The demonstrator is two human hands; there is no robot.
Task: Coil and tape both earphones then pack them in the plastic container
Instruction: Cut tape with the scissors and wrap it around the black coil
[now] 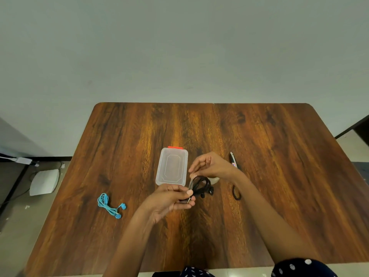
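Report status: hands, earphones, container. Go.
Left hand pinches black earphones near the plug; right hand grips the coil above. Blue earphones lie coiled on table. Plastic container closed, nothing blocking.

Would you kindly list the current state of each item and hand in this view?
black earphones: coiled, held above the table
blue earphones: loosely bundled, lying on the table
plastic container: closed, red latch at far end
scissors: closed, lying flat
left hand: pinches the black cable
right hand: fingers at the coil's top
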